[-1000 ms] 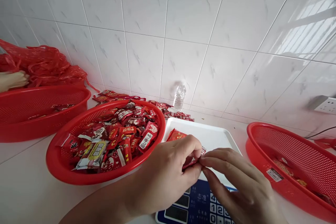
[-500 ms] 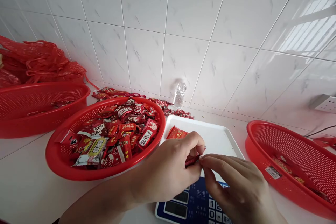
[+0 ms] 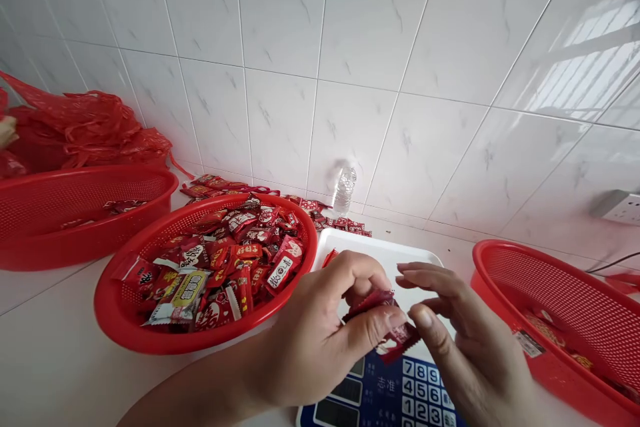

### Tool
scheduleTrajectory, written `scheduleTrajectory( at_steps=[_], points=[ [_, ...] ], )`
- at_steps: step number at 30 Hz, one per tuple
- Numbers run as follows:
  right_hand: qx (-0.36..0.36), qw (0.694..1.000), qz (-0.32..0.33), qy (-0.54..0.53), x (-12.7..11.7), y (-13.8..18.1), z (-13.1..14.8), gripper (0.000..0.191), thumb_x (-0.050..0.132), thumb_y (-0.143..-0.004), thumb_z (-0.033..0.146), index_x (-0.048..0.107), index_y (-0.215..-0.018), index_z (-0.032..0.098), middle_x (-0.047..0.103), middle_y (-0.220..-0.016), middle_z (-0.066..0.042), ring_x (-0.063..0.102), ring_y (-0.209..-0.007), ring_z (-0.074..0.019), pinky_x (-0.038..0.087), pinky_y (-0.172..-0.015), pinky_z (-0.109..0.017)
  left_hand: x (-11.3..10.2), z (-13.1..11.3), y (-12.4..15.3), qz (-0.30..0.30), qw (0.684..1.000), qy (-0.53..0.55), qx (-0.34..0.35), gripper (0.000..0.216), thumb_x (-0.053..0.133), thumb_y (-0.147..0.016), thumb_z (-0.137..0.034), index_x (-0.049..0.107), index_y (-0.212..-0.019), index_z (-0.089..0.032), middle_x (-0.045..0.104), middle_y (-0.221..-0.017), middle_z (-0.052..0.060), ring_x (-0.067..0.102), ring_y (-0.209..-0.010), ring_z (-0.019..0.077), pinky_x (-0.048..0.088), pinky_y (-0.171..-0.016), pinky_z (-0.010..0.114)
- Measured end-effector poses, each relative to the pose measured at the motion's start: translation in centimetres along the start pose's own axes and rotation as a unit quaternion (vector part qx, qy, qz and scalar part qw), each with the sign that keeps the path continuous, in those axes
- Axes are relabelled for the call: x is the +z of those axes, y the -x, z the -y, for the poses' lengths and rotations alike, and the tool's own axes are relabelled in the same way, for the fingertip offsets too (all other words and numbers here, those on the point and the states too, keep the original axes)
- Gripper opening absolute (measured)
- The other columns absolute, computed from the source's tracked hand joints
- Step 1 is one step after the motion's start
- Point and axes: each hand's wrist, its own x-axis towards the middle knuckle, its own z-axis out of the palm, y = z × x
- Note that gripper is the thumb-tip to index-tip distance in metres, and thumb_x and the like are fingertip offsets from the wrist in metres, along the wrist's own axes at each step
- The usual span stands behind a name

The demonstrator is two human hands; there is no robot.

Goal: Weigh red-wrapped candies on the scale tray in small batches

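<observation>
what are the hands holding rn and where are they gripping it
The left hand pinches a small red candy packet by its left end, thumb against fingers. The right hand has its thumb at the other end; grip unclear.

We note a small sweet-packing workroom — white tiled wall (image 3: 350, 47) behind the weighing scale (image 3: 395, 393), red mesh baskets (image 3: 150, 341) left and right of it, wrapped sweets (image 3: 235, 260) heaped in the left one.

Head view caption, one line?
Left hand pinches a red candy packet over a scale, right hand touching it, beside a heaped red basket.
</observation>
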Motion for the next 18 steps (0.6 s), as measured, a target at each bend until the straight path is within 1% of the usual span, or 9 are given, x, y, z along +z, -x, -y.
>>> scheduleTrajectory(
  at_steps=[2, 3, 4, 6, 8, 10, 16, 18],
  points=[
    [0.057, 0.994, 0.061, -0.075, 0.05, 0.03, -0.02, 0.03, 0.06, -0.09, 0.044, 0.06, -0.115, 0.029, 0.067, -0.107, -0.004, 0.066, -0.074, -0.014, 0.058, -0.063, -0.025, 0.09, 0.08, 0.03, -0.028, 0.999, 0.0, 0.044, 0.022, 0.06, -0.09, -0.013, 0.046, -0.102, -0.026, 0.052, -0.074, -0.006, 0.051, -0.065, 0.0073, 0.045, -0.06, 0.016],
    [0.071, 0.987, 0.094, -0.105, 0.05, -0.01, -0.03, 0.031, 0.061, -0.088, 0.046, 0.06, -0.114, 0.029, 0.067, -0.103, -0.004, 0.065, -0.074, -0.0146, 0.058, -0.064, -0.026, 0.11, 0.12, 0.01, -0.042, 0.997, -0.004, 0.064, 0.023, 0.06, -0.089, -0.012, 0.046, -0.102, -0.026, 0.053, -0.076, -0.006, 0.052, -0.065, 0.007, 0.045, -0.06, 0.016],
    [0.074, 0.982, 0.122, -0.124, 0.05, -0.07, -0.06, 0.031, 0.062, -0.088, 0.047, 0.061, -0.112, 0.029, 0.068, -0.098, -0.003, 0.065, -0.074, -0.0149, 0.057, -0.066, -0.026, 0.11, 0.15, -0.04, -0.052, 0.995, -0.01, 0.081, 0.022, 0.06, -0.089, -0.011, 0.047, -0.1, -0.025, 0.054, -0.077, -0.005, 0.052, -0.065, 0.0069, 0.045, -0.06, 0.016],
    [0.065, 0.977, 0.159, -0.124, 0.06, -0.25, -0.16, 0.025, 0.062, -0.088, 0.045, 0.061, -0.106, 0.027, 0.068, -0.09, -0.002, 0.064, -0.075, -0.0146, 0.056, -0.068, -0.026, 0.04, 0.17, -0.16, -0.061, 0.993, -0.017, 0.104, 0.02, 0.059, -0.089, -0.008, 0.05, -0.096, -0.024, 0.054, -0.077, -0.005, 0.054, -0.067, 0.0067, 0.046, -0.062, 0.016],
    [0.052, 0.98, 0.17, -0.092, 0.11, -0.41, -0.29, 0.02, 0.06, -0.09, 0.042, 0.06, -0.101, 0.026, 0.067, -0.085, -0.001, 0.064, -0.075, -0.0138, 0.054, -0.067, -0.023, -0.06, 0.16, -0.24, -0.056, 0.992, -0.012, 0.116, 0.019, 0.057, -0.089, -0.005, 0.051, -0.093, -0.023, 0.054, -0.077, -0.005, 0.055, -0.069, 0.0066, 0.048, -0.067, 0.017],
    [0.041, 0.982, 0.171, -0.065, 0.16, -0.49, -0.37, 0.017, 0.059, -0.091, 0.041, 0.059, -0.099, 0.026, 0.066, -0.085, 0.0, 0.064, -0.075, -0.0135, 0.054, -0.065, -0.022, -0.15, 0.13, -0.25, -0.048, 0.992, -0.004, 0.116, 0.019, 0.055, -0.089, -0.003, 0.05, -0.09, -0.022, 0.053, -0.076, -0.005, 0.054, -0.069, 0.0062, 0.048, -0.067, 0.017],
    [0.02, 0.982, 0.181, -0.04, 0.16, -0.52, -0.29, 0.016, 0.056, -0.092, 0.04, 0.057, -0.099, 0.025, 0.067, -0.086, 0.0, 0.064, -0.074, -0.0131, 0.053, -0.065, -0.023, -0.14, 0.2, -0.04, -0.031, 0.997, -0.003, 0.072, 0.022, 0.053, -0.09, -0.006, 0.041, -0.084, -0.023, 0.046, -0.073, -0.006, 0.046, -0.062, 0.006, 0.044, -0.058, 0.016],
    [0.021, 0.982, 0.185, -0.034, 0.12, -0.56, -0.34, 0.016, 0.056, -0.093, 0.039, 0.056, -0.099, 0.025, 0.067, -0.085, 0.001, 0.063, -0.073, -0.0129, 0.053, -0.065, -0.023, -0.1, 0.21, 0.02, -0.026, 0.997, 0.001, 0.068, 0.023, 0.053, -0.09, -0.006, 0.04, -0.083, -0.023, 0.045, -0.072, -0.006, 0.045, -0.061, 0.0062, 0.043, -0.057, 0.016]
  ],
)
